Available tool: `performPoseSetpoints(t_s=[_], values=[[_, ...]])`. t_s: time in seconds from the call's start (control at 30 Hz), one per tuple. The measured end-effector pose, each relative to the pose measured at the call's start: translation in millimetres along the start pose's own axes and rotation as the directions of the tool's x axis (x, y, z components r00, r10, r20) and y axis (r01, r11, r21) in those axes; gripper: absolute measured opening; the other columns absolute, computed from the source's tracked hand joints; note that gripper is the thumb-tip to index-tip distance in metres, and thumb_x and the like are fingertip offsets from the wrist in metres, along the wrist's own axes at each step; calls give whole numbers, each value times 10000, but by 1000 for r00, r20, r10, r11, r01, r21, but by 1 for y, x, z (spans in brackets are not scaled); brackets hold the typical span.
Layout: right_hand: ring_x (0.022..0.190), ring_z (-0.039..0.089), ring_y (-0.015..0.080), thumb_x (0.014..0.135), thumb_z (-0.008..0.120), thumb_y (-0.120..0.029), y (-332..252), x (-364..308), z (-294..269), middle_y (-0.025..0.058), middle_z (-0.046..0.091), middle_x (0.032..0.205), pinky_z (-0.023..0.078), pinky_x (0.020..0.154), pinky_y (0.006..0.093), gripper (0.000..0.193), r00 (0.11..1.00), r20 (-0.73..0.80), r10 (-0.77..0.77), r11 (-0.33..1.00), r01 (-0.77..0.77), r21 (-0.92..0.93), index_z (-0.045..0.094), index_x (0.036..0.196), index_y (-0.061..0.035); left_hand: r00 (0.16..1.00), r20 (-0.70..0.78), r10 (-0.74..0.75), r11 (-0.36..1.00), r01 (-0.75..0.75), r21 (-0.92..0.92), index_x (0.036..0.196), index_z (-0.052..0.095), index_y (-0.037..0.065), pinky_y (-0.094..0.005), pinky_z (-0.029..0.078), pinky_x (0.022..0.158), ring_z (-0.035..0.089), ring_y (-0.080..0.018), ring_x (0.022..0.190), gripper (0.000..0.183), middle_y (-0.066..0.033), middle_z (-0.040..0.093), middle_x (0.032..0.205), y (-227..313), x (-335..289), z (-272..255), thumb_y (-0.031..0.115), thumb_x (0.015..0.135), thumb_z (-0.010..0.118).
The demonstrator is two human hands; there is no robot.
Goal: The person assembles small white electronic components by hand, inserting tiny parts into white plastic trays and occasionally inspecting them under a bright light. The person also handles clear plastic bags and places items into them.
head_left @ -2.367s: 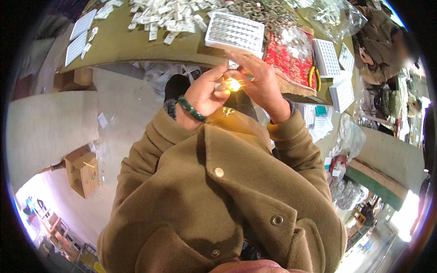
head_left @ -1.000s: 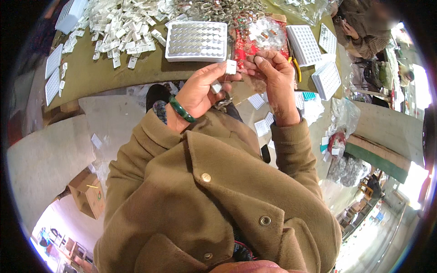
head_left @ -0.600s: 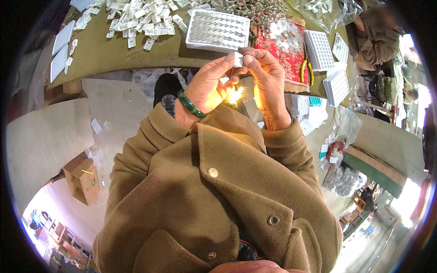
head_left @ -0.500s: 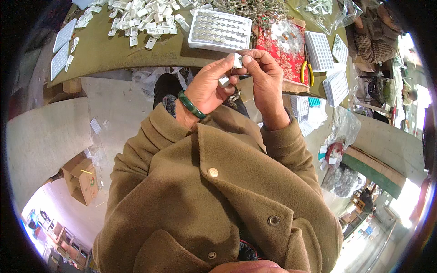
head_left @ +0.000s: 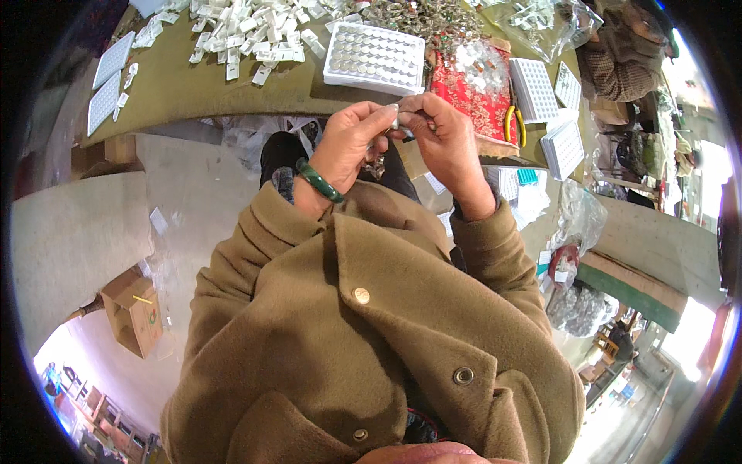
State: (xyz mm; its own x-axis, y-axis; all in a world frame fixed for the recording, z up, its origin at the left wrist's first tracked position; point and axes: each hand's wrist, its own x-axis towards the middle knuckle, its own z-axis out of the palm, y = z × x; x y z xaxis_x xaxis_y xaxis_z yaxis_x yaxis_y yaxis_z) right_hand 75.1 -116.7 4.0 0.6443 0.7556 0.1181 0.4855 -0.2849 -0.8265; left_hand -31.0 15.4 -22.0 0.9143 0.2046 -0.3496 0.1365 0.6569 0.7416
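Observation:
In front of my chest, at the table's near edge, my two hands meet with fingertips together. My left hand [head_left: 338,147], with a dark green bangle at its wrist, is closed around a small white plastic piece [head_left: 395,122], mostly hidden by the fingers. Something small and dark dangles below that hand. My right hand [head_left: 456,151] pinches right beside the white piece; what its fingertips hold is too small to make out. Just beyond stands a white tray [head_left: 352,80] with rows of round silvery button cells [head_left: 374,59].
White plastic pieces [head_left: 251,31] lie heaped at the far left of the table [head_left: 193,93]. Right of the tray is a red patterned cloth [head_left: 464,93] with clear bits, beside yellow-handled pliers [head_left: 514,125] and stacked white trays [head_left: 533,89]. Another person's sleeve [head_left: 622,73] shows at far right.
Both hands have come slightly lower and closer to me. The white piece has turned and is now more covered by my fingers. The head view has shifted slightly.

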Motion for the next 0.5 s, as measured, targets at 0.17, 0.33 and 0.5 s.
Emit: performPoseSetpoints(t_s=[0.17,0.33,0.5], values=[[817,591,57,905,630,-24,2,1,3,-2,659,873,496,729,223,73,996,14,89,945,-88,316,640,970,9,993,41,-115,946,122,-302,1021,593,86,-143,322,467,445,9,576,184,-15,621,841,4,-2,-4,262,973,569],[832,580,57,903,622,-13,1,-1,1,7,657,890,488,742,222,67,998,29,48,978,-53,203,639,967,0,985,104,-139,940,164,-298,1008,597,89,-143,325,465,437,13,580,190,-9,625,841,4,-3,-9,273,965,583],[788,589,80,883,615,-3,-2,1,-6,40,654,838,487,702,252,73,998,55,-3,998,0,63,638,952,-7,982,142,-126,956,158,-247,992,592,94,-147,321,462,451,17,574,182,-9,636,840,2,0,-7,274,963,589]])
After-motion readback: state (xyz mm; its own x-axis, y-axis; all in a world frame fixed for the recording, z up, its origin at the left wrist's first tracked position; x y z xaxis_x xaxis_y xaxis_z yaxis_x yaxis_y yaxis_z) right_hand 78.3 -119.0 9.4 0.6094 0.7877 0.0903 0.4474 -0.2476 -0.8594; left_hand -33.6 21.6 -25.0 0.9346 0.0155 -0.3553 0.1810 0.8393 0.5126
